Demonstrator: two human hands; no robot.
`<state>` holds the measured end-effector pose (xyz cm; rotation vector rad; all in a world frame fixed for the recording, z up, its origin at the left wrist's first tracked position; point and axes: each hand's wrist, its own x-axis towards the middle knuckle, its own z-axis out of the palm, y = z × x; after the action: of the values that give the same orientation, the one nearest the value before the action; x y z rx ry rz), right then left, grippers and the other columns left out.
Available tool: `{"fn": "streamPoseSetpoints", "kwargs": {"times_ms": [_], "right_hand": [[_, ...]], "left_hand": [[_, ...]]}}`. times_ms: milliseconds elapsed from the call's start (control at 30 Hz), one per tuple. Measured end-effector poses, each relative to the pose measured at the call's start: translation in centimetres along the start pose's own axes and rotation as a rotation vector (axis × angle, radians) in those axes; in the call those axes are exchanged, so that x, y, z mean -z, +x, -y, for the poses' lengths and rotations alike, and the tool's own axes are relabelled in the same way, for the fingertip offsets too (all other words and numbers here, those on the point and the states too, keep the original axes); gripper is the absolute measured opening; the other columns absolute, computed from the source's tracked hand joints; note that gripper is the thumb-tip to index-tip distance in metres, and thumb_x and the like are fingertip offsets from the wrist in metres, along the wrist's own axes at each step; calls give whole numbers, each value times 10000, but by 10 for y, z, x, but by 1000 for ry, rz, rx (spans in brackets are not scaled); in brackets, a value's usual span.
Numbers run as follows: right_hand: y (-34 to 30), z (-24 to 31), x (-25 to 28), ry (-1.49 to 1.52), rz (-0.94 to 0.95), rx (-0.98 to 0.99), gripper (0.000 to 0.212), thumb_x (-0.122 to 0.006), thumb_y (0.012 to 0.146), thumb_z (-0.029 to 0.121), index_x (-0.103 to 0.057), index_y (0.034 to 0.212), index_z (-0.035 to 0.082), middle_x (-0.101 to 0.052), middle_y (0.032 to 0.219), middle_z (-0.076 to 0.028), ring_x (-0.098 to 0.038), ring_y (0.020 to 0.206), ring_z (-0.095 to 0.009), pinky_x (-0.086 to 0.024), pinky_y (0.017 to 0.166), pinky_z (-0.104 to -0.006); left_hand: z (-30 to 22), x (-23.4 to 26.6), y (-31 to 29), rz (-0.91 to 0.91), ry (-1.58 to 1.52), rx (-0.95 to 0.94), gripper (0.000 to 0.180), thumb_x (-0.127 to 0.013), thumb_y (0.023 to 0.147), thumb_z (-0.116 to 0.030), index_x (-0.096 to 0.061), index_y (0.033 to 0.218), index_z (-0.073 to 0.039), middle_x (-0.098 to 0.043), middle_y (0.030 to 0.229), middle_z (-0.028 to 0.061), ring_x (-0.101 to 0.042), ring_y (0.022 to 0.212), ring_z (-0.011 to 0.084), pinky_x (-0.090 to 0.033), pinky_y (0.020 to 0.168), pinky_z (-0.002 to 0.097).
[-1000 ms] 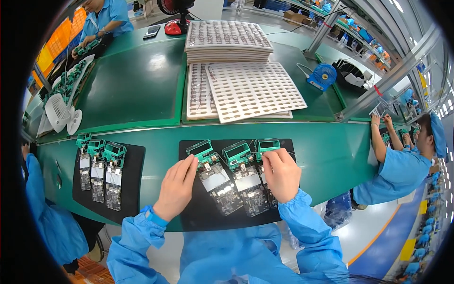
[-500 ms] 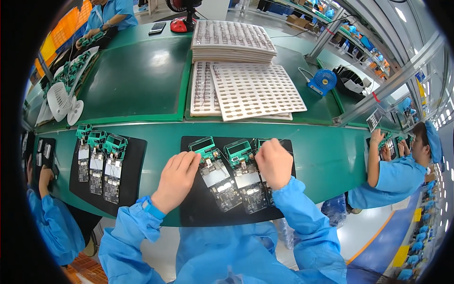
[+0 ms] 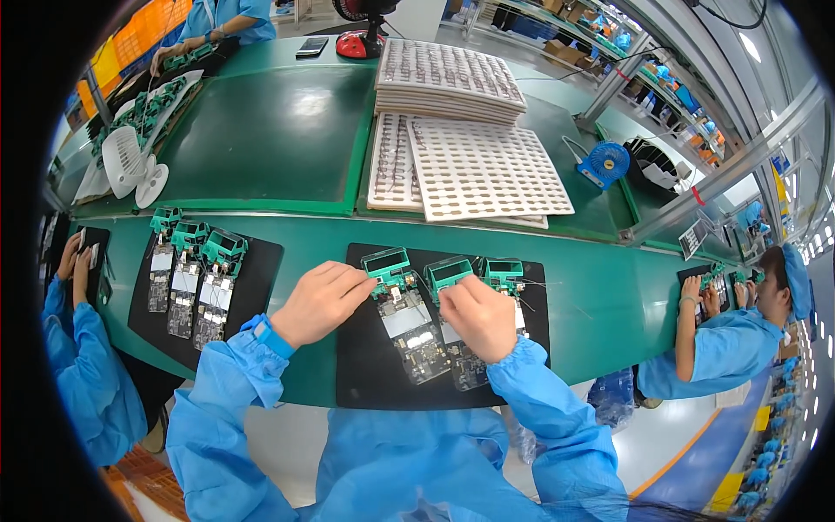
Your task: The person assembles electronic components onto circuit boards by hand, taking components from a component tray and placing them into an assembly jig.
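Note:
A black mat point(image 3: 365, 365) lies on the green belt in front of me with three circuit board assemblies, each topped by a green display frame. My left hand point(image 3: 320, 302) rests on the mat, its fingertips touching the left assembly point(image 3: 402, 313) near its green frame. My right hand point(image 3: 478, 317) lies over the middle assembly point(image 3: 450, 277), fingers curled down on the board and hiding most of it. The right assembly point(image 3: 505, 272) sits beside that hand, partly covered.
A second black mat point(image 3: 252, 287) with three like assemblies lies to my left. Stacked white part trays point(image 3: 487, 170) sit on the far table, with a blue reel point(image 3: 603, 164), white fans point(image 3: 126, 165) and a red fan base point(image 3: 361, 43). Co-workers in blue sit at both sides and across.
The right hand has shifted left from the right assembly onto the middle one. The left hand stays at the left assembly. The view has tilted slightly.

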<state>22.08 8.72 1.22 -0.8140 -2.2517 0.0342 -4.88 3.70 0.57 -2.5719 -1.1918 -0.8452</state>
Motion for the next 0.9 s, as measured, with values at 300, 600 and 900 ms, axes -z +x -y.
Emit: {"fn": "streamPoseSetpoints", "kwargs": {"times_ms": [300, 600, 900], "right_hand": [[12, 23, -4, -368, 301, 68, 137, -647, 701, 43, -542, 782, 77, -520, 820, -69, -626, 706, -216, -518, 548, -341], [5, -19, 1, 244, -8, -483, 78, -707, 795, 13, -631, 795, 30, -578, 742, -70, -582, 597, -178, -476, 555, -313], [4, 30, 40, 503, 152, -302, 122, -725, 797, -23, -680, 883, 51, -656, 989, -79, -652, 800, -167, -520, 612, -282]], "left_hand": [[11, 2, 6, 8, 64, -155, 215, -697, 753, -45, -685, 962, 3, -653, 955, 77, -649, 872, 229, -533, 786, 360], [11, -6, 12, -50, 55, -113, 135, -683, 728, -39, -620, 847, -29, -593, 858, 57, -605, 795, 221, -496, 737, 347], [-51, 7, 34, -219, -197, 180, 186, -743, 718, -10, -658, 876, -58, -652, 862, 71, -635, 782, 278, -501, 708, 386]]}}
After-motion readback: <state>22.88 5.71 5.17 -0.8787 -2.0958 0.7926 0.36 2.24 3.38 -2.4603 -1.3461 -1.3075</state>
